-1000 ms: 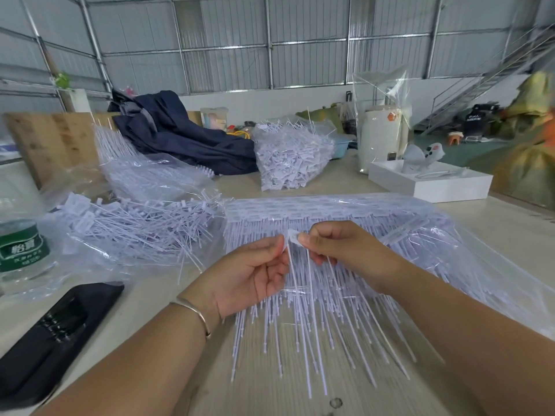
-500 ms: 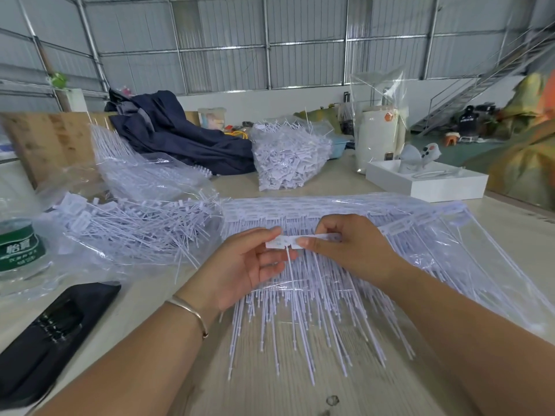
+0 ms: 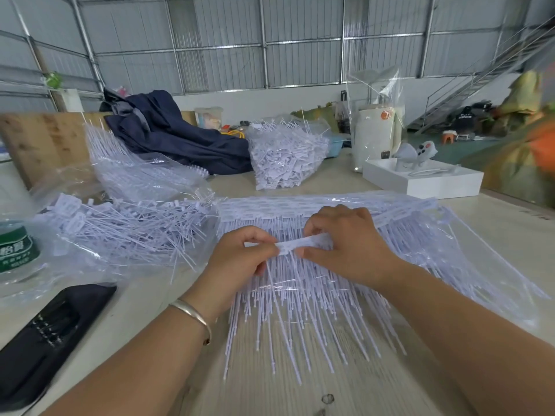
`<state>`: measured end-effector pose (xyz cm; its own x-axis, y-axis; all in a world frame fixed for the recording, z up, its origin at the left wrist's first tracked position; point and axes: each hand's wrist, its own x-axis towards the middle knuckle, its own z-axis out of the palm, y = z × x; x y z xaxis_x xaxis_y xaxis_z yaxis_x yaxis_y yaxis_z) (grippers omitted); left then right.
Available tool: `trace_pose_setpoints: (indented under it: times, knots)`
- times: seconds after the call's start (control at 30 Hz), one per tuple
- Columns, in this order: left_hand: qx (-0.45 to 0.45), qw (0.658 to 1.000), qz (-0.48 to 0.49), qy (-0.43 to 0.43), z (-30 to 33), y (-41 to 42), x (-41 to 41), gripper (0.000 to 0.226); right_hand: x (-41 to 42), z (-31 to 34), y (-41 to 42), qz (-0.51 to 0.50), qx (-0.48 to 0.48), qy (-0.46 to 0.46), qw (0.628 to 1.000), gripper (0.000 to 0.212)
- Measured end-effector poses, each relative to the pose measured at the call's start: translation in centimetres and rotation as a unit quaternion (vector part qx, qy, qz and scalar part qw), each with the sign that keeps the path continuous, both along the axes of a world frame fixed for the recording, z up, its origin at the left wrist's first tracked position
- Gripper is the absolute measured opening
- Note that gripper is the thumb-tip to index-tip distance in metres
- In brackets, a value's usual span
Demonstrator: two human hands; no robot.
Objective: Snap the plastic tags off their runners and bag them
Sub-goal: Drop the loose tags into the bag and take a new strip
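Firstly, at the far left we note a green-labelled bottle [image 3: 13,253] standing upright at the table's edge, with a dark flat case [image 3: 45,334] lying on the table [image 3: 510,235] in front of it. Just right of the bottle we record a clear bag of loose tags [image 3: 126,232], its strands lying in a tangle, and behind it a second clear bag of strips [image 3: 135,172] leaning against a dark blue garment [image 3: 180,136].

Moving to the centre, we find a wide stack of tag runners [image 3: 300,295] spread flat on the table, heads away from the person and thin tails fanning toward the near edge, partly under clear film. Over this stack the left hand [image 3: 243,259], a metal bangle [image 3: 192,316] on its wrist, has its fingers curled and pinches one end of a white runner strip [image 3: 303,244]. The right hand [image 3: 345,244] grips the other end of the same strip, thumb beneath and fingers curled over. We see the strip held level between the two hands, just above the stack.

Behind, we observe a full bag of snapped tags [image 3: 285,157] standing upright. Further right, a white cylindrical container [image 3: 375,136] stands wrapped in clear plastic, and a white flat box [image 3: 420,178] rests on the table beside it.
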<state>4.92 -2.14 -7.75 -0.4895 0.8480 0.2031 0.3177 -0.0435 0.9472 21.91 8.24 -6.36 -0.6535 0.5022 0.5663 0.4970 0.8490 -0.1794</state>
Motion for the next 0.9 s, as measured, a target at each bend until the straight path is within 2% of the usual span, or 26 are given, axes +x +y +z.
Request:
trace_pose_setpoints:
  times: [0.03, 0.1, 0.13, 0.17, 0.23, 0.27, 0.33, 0.4, 0.43, 0.5, 0.53, 0.6, 0.7, 0.77, 0.83, 0.87, 0.9]
  knots:
    - [0.017, 1.0, 0.021, -0.005, 0.1, 0.0, -0.2, 0.007, 0.1, 0.0, 0.1, -0.008, 0.033, -0.014, 0.999, 0.032]
    - [0.052, 0.996, 0.066, -0.028, 0.4, -0.2, -0.7, 0.018, 0.2, 0.2, 0.0, -0.002, 0.074, 0.016, 0.997, 0.039]
    - [0.063, 0.994, 0.077, -0.039, 0.6, -0.3, -0.8, 0.019, 0.2, 0.4, -0.4, 0.02, 0.039, 0.044, 0.998, 0.045]
    - [0.069, 0.994, 0.068, -0.053, 0.8, -0.4, -0.7, 0.017, 0.1, 0.7, -1.0, 0.052, -0.037, 0.062, 0.996, 0.055]
    - [0.086, 0.988, -0.026, -0.122, 1.3, -0.5, 0.1, 0.008, -0.7, 0.9, -2.5, 0.111, -0.192, 0.022, 0.975, 0.075]
    - [0.097, 0.975, -0.098, -0.175, 1.5, -0.6, 0.6, 0.005, -1.1, 0.7, -3.0, 0.121, -0.211, -0.02, 0.97, 0.078]
    - [0.09, 0.942, -0.205, -0.249, 1.9, -0.7, 1.3, 0.015, -1.6, 0.2, -3.2, 0.12, -0.206, -0.048, 0.97, 0.066]
    - [0.071, 0.932, -0.233, -0.267, 2.0, -0.8, 1.3, 0.028, -1.5, 0.2, -2.8, 0.104, -0.233, -0.001, 0.967, 0.043]
    - [0.074, 0.938, -0.223, -0.255, 1.9, -0.8, 1.0, 0.027, -1.4, 0.2, -2.6, 0.101, -0.268, 0.038, 0.957, 0.034]
    - [0.087, 0.968, -0.169, -0.162, 1.6, -0.7, 0.4, 0.028, -1.2, 0.4, -2.5, 0.129, -0.371, 0.138, 0.909, 0.016]
    - [0.088, 0.981, -0.139, -0.105, 1.5, -0.7, 0.2, 0.041, -1.0, 0.8, -2.4, 0.153, -0.419, 0.182, 0.876, 0.011]
    - [0.075, 0.987, -0.138, -0.037, 1.3, -0.7, 0.6, 0.06, -0.6, 1.5, -2.1, 0.232, -0.494, 0.229, 0.806, 0.017]
    - [0.062, 0.97, -0.233, -0.033, 1.0, -0.6, 1.7, 0.046, 0.2, 2.3, -1.6, 0.382, -0.601, 0.28, 0.644, 0.02]
    - [0.069, 0.964, -0.251, -0.046, 1.1, -0.5, 1.9, 0.03, 0.6, 2.7, -1.4, 0.428, -0.637, 0.319, 0.556, 0.021]
    - [0.071, 0.963, -0.256, -0.031, 1.6, -0.9, 1.5, 0.012, 1.1, 3.0, -0.9, 0.432, -0.647, 0.367, 0.511, 0.025]
    - [0.07, 0.967, -0.243, -0.014, 1.9, -1.1, 1.2, 0.011, 1.5, 3.2, -0.6, 0.423, -0.642, 0.391, 0.505, 0.026]
    - [0.07, 0.974, -0.217, 0.002, 2.2, -1.3, 0.6, 0.02, 2.0, 3.5, -0.2, 0.404, -0.638, 0.417, 0.505, 0.026]
